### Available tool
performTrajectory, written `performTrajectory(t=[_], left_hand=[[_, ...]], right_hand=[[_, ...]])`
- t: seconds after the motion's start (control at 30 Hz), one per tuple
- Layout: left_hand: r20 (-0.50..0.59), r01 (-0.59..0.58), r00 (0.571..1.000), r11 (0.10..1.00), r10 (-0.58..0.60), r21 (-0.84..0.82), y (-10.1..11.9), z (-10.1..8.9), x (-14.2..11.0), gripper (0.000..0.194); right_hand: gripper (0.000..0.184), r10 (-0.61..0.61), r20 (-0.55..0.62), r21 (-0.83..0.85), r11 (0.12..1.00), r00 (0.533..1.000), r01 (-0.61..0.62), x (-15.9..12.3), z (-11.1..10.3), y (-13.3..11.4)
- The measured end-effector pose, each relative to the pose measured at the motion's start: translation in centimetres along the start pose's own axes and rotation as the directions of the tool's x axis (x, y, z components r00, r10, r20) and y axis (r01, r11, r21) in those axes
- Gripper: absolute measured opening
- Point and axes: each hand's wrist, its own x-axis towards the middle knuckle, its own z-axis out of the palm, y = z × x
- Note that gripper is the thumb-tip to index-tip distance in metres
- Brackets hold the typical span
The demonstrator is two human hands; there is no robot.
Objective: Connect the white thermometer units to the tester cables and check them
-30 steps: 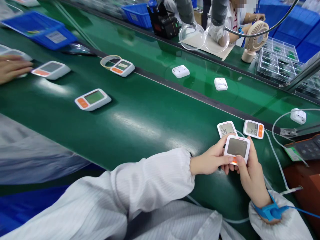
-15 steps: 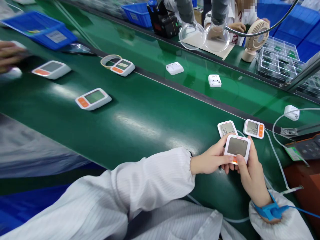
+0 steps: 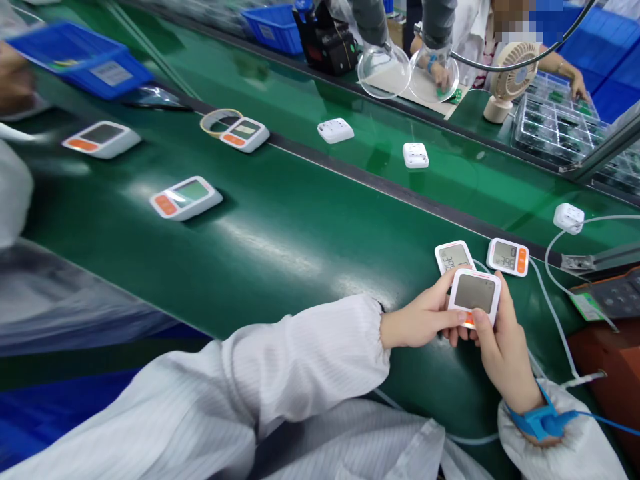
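Note:
Both my hands are closed round a white blood pressure monitor (image 3: 475, 293) with a grey screen and orange buttons. My left hand (image 3: 423, 321) grips its left side, thumb on the lower edge by the buttons. From the right, my right hand (image 3: 509, 357) holds it with the thumb pressed at the orange buttons; a blue wrist strap (image 3: 540, 420) circles that wrist. Just behind lies a second monitor (image 3: 453, 257), partly covered, digits on its screen. Beside it a third monitor (image 3: 507, 257) shows digits too, and a pale tube (image 3: 553, 310) runs near it.
Several more monitors (image 3: 186, 198) lie to the left on the green bench (image 3: 280, 220). White units (image 3: 415, 155) sit on the belt behind a dark rail. A blue bin (image 3: 80, 60), a small fan (image 3: 513, 73) and clear trays (image 3: 555, 127) stand around. Co-workers are left and across.
The white units on the belt have shifted left. The co-worker across now reaches one hand to the clear trays; the left co-worker's arm has moved. My hands and the held monitor stay put.

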Motion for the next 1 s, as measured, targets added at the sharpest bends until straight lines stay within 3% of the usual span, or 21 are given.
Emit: performTrajectory(t=[1.0], left_hand=[[0.033, 0.007, 0.999, 0.999, -0.009, 0.053, 0.1, -0.2, -0.2, 0.089]], right_hand=[[0.066, -0.019, -0.014, -0.035, 0.999, 1.0, 0.018, -0.1, -0.3, -0.8]])
